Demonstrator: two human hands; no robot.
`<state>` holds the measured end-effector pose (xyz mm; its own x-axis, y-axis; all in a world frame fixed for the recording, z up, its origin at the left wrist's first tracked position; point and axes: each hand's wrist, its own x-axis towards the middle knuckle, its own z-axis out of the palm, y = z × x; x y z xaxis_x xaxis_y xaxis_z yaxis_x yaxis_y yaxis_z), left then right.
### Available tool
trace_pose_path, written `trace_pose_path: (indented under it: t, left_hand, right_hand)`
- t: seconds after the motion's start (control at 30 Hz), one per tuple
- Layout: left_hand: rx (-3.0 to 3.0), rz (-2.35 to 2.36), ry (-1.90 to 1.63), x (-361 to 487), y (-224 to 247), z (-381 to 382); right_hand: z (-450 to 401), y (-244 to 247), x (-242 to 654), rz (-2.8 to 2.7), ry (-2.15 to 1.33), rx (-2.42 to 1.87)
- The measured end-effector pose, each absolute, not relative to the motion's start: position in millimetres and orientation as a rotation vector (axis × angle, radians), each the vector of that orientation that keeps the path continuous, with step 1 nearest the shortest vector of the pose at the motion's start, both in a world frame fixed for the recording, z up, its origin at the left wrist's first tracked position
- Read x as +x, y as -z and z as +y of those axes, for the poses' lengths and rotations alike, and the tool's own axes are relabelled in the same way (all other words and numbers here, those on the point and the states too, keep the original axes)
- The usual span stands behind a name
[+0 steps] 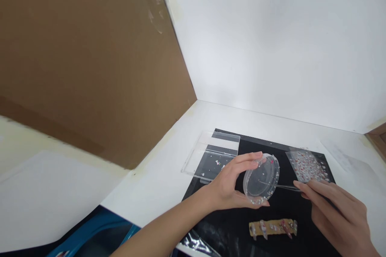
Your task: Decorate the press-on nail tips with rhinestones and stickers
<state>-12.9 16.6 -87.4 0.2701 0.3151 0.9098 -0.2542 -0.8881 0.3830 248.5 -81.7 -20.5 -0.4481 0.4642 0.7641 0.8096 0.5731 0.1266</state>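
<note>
My left hand (230, 180) grips a round clear plastic dish (261, 178) by its rim, tilted up on edge. Small rhinestones gather along the dish's lower wall, and a red one shows near its top. In my right hand (337, 209) is a pair of thin metal tweezers (288, 187), their tips reaching into the dish. Whether the tips pinch a stone is too small to tell. Below the dish lies a tan strip (273, 227) with several decorated press-on nails standing across it. Behind my right hand sits a clear sheet (307, 164) covered with rhinestones.
A clear hinged case (211, 154) lies open at the left with small charms inside. Everything rests on a black mat (229, 221) over a white table. Cardboard (99, 60) and white walls stand behind. A blue object (96, 233) is at the lower left.
</note>
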Motion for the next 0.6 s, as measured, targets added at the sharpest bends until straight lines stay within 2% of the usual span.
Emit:
trace_pose_path:
  t: [0.6]
  left_hand:
    - [2.164,0.247,-1.67,-14.5,86.4,14.3]
  right_hand:
    - [-94.0,34.7,246.4,-2.141,0.531,-1.117]
